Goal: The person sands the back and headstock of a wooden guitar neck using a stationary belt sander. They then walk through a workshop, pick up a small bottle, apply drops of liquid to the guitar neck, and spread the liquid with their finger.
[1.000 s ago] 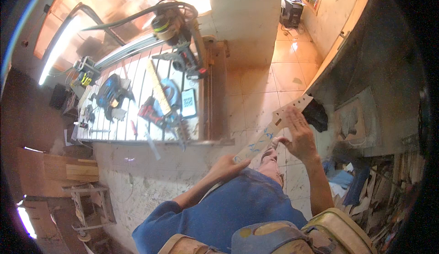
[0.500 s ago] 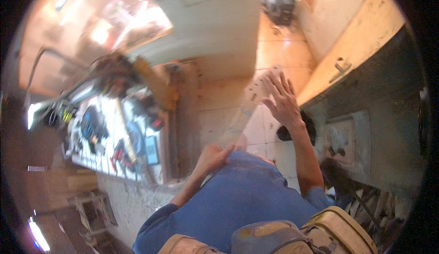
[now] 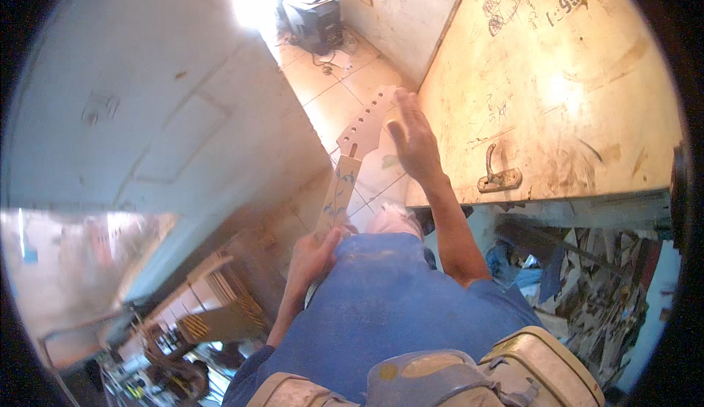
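A pale wooden guitar neck (image 3: pixel 342 187) slants up and away in front of my body. Its headstock (image 3: pixel 364 122) has a row of peg holes along one edge, and blue vine-like inlays run down the fretboard. My left hand (image 3: pixel 314 254) is closed round the neck's near end, beside my blue shirt. At the far end my right hand (image 3: pixel 415 141) lies along the right edge of the headstock, fingers stretched toward its tip and thumb apart. Whether its fingers press on the wood is hard to make out.
A yellowish door (image 3: pixel 565 114) with a metal handle (image 3: pixel 500 180) stands at right. To the left is a large pale panel (image 3: pixel 147 114). A dark bulky object (image 3: pixel 312 22) sits on the tiled floor (image 3: pixel 330 106) ahead. Cluttered tools (image 3: pixel 165 370) fill the lower left.
My view has swung: the workbench has slid to the lower left, and the door fills more of the right. The neck stays in my left hand; my right hand remains beside the headstock.
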Motion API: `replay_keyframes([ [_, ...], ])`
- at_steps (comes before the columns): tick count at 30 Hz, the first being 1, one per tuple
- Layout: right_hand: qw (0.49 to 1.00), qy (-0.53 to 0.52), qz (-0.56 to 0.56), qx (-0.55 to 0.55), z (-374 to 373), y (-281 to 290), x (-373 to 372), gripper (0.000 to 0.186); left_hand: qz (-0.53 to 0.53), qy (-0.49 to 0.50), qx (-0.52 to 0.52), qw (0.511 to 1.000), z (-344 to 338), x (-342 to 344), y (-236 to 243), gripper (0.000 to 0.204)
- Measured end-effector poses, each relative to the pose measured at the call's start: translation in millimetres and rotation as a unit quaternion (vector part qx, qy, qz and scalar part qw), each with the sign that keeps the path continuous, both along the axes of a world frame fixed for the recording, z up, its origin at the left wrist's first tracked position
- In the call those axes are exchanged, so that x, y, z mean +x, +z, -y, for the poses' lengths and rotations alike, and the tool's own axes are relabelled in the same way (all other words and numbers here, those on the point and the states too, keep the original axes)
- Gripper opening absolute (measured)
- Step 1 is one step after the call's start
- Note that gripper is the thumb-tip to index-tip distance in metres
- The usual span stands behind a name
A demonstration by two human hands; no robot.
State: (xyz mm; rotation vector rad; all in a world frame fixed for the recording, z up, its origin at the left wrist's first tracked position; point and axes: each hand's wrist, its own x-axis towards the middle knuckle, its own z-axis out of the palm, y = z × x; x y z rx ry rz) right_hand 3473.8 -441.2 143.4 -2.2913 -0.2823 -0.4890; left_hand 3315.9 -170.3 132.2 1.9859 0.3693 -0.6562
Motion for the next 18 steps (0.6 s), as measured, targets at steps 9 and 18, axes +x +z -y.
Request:
replay_keyframes([
  [9, 0.973, 0.061, 0.01, -0.221, -7.1, -40.9, 175.8, 0.064, -0.035, 0.014, 0.009, 0.999, 13.4, 171.4, 21.9, 0.046],
  [18, 0.882, 0.049, -0.286, 0.37, 44.6, -70.3, 428.3, 0.068, -0.052, 0.138, -0.104, 0.984, 70.5, 343.4, -27.5, 0.045],
])
